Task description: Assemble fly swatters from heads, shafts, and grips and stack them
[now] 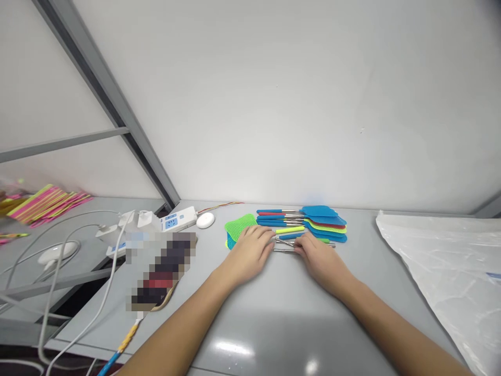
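Observation:
A pile of small fly swatters (313,222) lies near the back of the grey table (282,313), with blue, green and red mesh heads and coloured grips on thin metal shafts. My left hand (250,250) rests on a green mesh head (239,225) and the shafts beside it. My right hand (319,258) lies over the metal shafts (285,245) in front of the pile, fingers curled on them. Both palms face down, and what the fingers pinch is hidden.
A white power strip (172,220) with cables and a white round device (205,220) sit at the back left. A blurred-out object (160,274) lies left of my arm. Clear plastic sheeting (446,266) covers the right side. Pink and yellow strips (43,203) lie far left.

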A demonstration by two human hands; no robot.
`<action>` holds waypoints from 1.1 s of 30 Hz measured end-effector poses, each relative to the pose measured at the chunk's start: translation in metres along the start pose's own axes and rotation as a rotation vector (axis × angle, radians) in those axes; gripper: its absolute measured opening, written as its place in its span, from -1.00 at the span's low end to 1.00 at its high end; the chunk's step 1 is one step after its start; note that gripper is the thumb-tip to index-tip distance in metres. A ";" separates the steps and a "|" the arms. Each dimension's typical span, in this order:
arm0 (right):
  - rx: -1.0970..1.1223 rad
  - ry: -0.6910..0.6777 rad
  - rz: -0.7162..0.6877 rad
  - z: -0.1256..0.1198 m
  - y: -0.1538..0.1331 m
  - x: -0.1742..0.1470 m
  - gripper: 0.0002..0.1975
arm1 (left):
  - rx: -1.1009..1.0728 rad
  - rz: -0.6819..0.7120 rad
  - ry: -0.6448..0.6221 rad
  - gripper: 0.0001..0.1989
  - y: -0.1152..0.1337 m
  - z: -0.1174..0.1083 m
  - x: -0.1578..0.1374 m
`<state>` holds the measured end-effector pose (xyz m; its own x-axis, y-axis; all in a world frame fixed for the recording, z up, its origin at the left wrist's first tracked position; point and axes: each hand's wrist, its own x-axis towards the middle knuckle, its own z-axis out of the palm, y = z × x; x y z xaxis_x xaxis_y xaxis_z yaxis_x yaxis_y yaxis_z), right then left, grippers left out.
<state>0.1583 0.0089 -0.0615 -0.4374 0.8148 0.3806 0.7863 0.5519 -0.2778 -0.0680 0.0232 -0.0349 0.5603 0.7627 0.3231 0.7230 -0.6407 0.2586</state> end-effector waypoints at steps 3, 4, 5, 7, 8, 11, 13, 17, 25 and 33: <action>-0.044 -0.037 0.016 -0.001 -0.002 -0.001 -0.84 | 0.023 -0.013 -0.026 -0.74 0.006 0.000 -0.007; -0.058 -0.059 0.025 -0.001 -0.002 -0.001 -0.83 | 0.028 -0.011 -0.039 -0.74 0.008 0.000 -0.008; -0.068 -0.085 0.033 -0.001 -0.003 -0.002 -0.83 | 0.032 -0.009 -0.055 -0.75 0.009 0.001 -0.008; -0.082 -0.132 0.040 -0.001 -0.004 -0.005 -0.79 | 0.039 -0.003 -0.086 -0.74 0.012 0.001 -0.008; -0.086 -0.151 0.031 -0.001 -0.004 -0.006 -0.77 | 0.041 0.000 -0.101 -0.73 0.013 0.001 -0.009; -0.101 -0.185 -0.030 0.000 -0.004 -0.009 -0.72 | 0.037 0.010 -0.130 -0.70 0.014 0.000 -0.012; -0.122 -0.187 -0.060 0.001 -0.004 -0.010 -0.72 | 0.017 0.019 -0.147 -0.71 0.012 -0.002 -0.013; -0.199 -0.148 -0.040 0.004 0.000 -0.008 -0.75 | -0.011 0.008 -0.127 -0.68 -0.003 -0.012 -0.013; -0.354 -0.136 -0.012 0.002 0.014 -0.007 -0.79 | 0.020 -0.199 -0.175 -0.52 -0.046 -0.031 -0.020; -0.315 -0.067 -0.008 0.006 0.019 -0.006 -0.75 | 0.063 -0.188 -0.155 -0.69 -0.046 -0.025 -0.017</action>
<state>0.1732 0.0156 -0.0747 -0.4634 0.8263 0.3203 0.8747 0.4844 0.0158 -0.1204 0.0372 -0.0297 0.4652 0.8756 0.1302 0.8414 -0.4831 0.2421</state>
